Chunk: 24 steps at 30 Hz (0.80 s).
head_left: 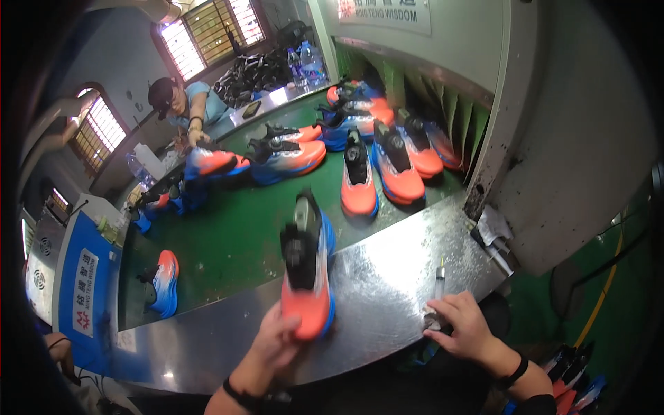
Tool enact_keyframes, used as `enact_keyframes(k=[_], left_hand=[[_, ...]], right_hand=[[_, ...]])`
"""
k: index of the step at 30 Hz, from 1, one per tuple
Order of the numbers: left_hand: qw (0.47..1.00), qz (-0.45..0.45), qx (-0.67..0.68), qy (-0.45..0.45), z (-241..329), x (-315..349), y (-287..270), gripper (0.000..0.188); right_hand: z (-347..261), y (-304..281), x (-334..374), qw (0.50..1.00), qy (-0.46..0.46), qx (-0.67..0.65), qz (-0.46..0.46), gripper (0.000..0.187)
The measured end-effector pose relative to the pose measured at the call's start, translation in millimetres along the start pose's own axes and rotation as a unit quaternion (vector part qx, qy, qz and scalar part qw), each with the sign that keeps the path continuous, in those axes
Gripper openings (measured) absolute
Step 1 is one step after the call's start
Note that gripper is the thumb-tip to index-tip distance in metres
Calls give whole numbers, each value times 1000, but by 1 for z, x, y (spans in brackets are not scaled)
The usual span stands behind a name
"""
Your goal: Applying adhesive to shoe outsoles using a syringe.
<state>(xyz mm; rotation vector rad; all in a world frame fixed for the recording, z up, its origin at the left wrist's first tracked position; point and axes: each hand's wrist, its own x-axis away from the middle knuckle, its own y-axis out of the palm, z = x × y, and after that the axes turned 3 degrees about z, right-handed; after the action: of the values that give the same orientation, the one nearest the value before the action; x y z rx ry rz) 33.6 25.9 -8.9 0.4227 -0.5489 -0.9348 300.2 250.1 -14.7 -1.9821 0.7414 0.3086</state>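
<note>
Left hand (279, 337) is gripping a shoe (304, 266) only by its toe, possibly risking a drop onto the table (377, 297) beneath; right hand (462, 326) is clasping something small and greyish (431, 319).

Shoe (304, 266): upper looks like matt cloth, sole smooth, maybe rubber or foam; blurred. Ledge (377, 277): bare metal, smooth, glossy, strong glare, rough whitish specks at right. Belt (228, 235): mostly matt, smooth, some specks. Housing (574, 138): painted-metal look, dull, scuffed along edge. Strips (453, 114): flexible, plastic-like. Bottles (312, 66): clear glossy plastic. Wad (494, 228): crumpled, cloth or paper, can't tell.
</note>
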Motion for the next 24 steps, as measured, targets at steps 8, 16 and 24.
enact_keyframes(k=[8,16,24], left_hand=[[995,95,11,2,-4,-88,11,29],[961,224,-9,159,31,43,-119,20],[802,515,-157,258,121,108,-289,22]], right_hand=[[6,-6,9,999,24,23,13,49],[3,11,2,998,57,3,-7,49],[-4,8,-16,995,70,31,-58,53]])
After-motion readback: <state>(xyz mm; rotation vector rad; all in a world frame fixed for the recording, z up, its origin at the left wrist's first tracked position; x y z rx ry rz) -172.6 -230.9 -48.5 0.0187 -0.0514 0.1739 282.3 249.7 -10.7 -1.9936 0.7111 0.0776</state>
